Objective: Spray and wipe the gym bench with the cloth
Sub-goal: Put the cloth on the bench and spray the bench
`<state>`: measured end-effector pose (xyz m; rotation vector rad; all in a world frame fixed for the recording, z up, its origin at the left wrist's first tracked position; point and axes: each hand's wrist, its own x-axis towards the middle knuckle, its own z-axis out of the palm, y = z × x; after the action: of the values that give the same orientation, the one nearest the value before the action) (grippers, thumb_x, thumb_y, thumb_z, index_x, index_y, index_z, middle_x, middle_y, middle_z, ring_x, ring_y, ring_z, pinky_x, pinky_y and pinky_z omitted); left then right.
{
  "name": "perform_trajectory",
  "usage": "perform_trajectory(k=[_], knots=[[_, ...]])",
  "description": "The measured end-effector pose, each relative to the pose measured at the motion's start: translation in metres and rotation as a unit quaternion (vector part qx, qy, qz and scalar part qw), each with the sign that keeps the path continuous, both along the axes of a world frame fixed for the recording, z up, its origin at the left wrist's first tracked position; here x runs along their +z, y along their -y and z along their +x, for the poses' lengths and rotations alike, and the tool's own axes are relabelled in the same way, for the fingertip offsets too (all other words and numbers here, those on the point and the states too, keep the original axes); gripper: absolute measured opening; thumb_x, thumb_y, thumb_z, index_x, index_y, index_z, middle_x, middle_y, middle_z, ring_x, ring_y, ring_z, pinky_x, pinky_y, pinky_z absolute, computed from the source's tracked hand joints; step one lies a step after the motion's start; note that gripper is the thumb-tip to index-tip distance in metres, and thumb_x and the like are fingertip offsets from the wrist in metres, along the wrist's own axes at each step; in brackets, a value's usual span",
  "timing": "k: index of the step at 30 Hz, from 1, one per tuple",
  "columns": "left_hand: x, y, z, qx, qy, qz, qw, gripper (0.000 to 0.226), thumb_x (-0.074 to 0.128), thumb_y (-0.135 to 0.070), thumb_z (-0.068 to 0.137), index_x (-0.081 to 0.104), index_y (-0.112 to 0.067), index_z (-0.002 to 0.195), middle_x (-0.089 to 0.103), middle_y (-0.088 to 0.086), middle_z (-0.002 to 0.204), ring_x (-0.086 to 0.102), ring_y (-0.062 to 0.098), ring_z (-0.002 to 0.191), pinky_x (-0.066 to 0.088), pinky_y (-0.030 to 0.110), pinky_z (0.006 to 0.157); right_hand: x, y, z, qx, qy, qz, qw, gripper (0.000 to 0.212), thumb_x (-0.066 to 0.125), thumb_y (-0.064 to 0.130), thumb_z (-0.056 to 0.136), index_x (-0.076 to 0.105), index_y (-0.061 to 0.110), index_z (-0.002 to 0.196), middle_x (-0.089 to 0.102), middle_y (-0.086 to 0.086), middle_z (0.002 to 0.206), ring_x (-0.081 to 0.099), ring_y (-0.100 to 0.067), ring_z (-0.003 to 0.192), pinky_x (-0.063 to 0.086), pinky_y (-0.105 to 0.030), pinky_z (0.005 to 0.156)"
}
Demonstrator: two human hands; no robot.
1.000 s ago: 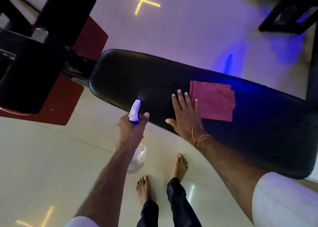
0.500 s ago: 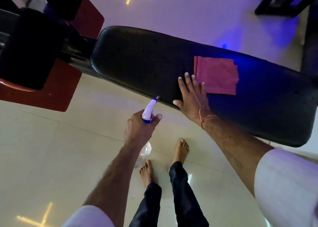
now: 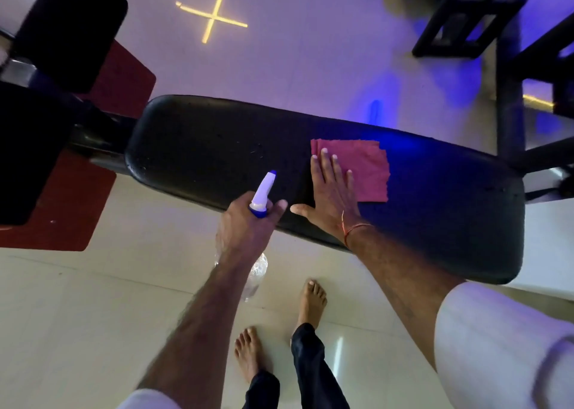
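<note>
1. Since the floor (image 3: 93, 315) is glossy tile and the person stands on it with bare feet (image 3: 248, 352), any spray falling past the near edge is judged a slip hazard.
2. Bench surface (image 3: 217, 154): black, padded and long, lying across mid-view. Faint specks on its left half may be droplets; this cannot be confirmed.
3. Cloth (image 3: 369, 169): red, folded flat, lying on the surface right of centre, toward the far edge.
4. Right hand (image 3: 329, 194): flat, fingers (image 3: 324, 166) straight and close together. The tips lie on the cloth's near-left part and the palm rests on bare pad. It grips nothing.
5. Left hand (image 3: 248, 225): curled round the neck of the spray bottle (image 3: 264, 188), at the surface's near edge.
6. Spray bottle: the nozzle points up over the pad and the clear body hangs below the wrist.
7. Risks, as judged:
   - Only the fingertips bear on the cloth, so a sweep may slide off it or bunch the folds, leaving streaks.
   - The nozzle sits close beside the right hand, so a squeeze now could wet the hand rather than the pad.
</note>
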<state>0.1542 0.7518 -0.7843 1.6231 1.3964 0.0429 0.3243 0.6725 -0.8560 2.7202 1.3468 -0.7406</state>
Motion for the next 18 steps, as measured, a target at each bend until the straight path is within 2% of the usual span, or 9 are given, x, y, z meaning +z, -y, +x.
perform_trajectory(k=[4,7,10,13,15,17,18], knots=[[0.004,-0.012,0.033,-0.01,-0.004,0.005,1.0,0.035,0.074,-0.059,0.082,0.064,-0.026,0.077,0.069,-0.005,0.069,0.073,0.028,0.069,0.061,0.048,0.078,-0.002,-0.005,0.02,-0.017,-0.012,0.03,0.999,0.13,0.07,0.069,0.084,-0.016,0.012,0.164,-0.022,-0.011,0.173,-0.016,-0.032,0.161,-0.001,-0.062,0.126],[0.005,-0.019,0.053,0.005,0.003,-0.009,1.0,0.035,0.075,-0.058,0.081,0.065,-0.025,0.076,0.067,-0.005,0.062,0.072,0.024,0.06,0.063,0.048,0.075,-0.001,-0.01,0.039,-0.03,-0.025,0.028,0.999,0.136,0.071,0.074,0.079,-0.015,0.012,0.164,-0.024,-0.01,0.173,-0.019,-0.03,0.16,-0.005,-0.063,0.126],[0.005,-0.026,0.066,-0.017,-0.037,0.018,0.999,0.038,0.074,-0.06,0.082,0.061,-0.025,0.073,0.07,-0.001,0.069,0.074,0.03,0.071,0.062,0.049,0.078,-0.001,-0.014,0.052,-0.02,-0.035,0.012,0.999,0.141,0.07,0.079,0.074,-0.015,0.011,0.164,-0.025,-0.01,0.173,-0.02,-0.03,0.16,-0.004,-0.066,0.126],[0.009,-0.031,0.075,-0.03,-0.044,0.023,0.998,0.036,0.074,-0.061,0.083,0.063,-0.027,0.076,0.071,-0.001,0.073,0.073,0.029,0.074,0.061,0.049,0.08,-0.001,-0.016,0.055,-0.008,-0.049,-0.002,0.999,0.14,0.067,0.082,0.074,-0.014,0.012,0.164,-0.025,-0.011,0.172,-0.021,-0.03,0.16,-0.003,-0.069,0.125],[0.011,-0.033,0.078,-0.041,-0.033,0.042,0.998,0.032,0.075,-0.057,0.084,0.064,-0.027,0.078,0.07,-0.004,0.072,0.072,0.028,0.074,0.061,0.046,0.079,-0.002,-0.018,0.057,-0.015,-0.061,0.006,0.998,0.134,0.057,0.088,0.076,-0.009,0.013,0.165,-0.02,-0.009,0.174,-0.017,-0.029,0.161,-0.004,-0.067,0.124],[0.011,-0.037,0.081,-0.048,0.016,0.065,0.997,0.019,0.077,-0.048,0.086,0.071,-0.03,0.092,0.069,-0.009,0.076,0.069,0.021,0.076,0.058,0.038,0.076,-0.001,-0.015,0.065,-0.041,-0.054,0.041,0.997,0.113,0.038,0.087,0.086,0.002,0.017,0.167,-0.006,-0.005,0.176,-0.008,-0.026,0.162,-0.001,-0.064,0.125],[0.013,-0.039,0.082,-0.046,0.048,0.072,0.995,0.018,0.078,-0.043,0.087,0.073,-0.032,0.1,0.069,-0.012,0.077,0.066,0.014,0.074,0.054,0.033,0.074,0.0,-0.011,0.07,-0.043,-0.027,0.057,0.997,0.1,0.034,0.081,0.092,0.007,0.02,0.167,0.002,-0.003,0.177,-0.003,-0.026,0.163,0.002,-0.064,0.125]])
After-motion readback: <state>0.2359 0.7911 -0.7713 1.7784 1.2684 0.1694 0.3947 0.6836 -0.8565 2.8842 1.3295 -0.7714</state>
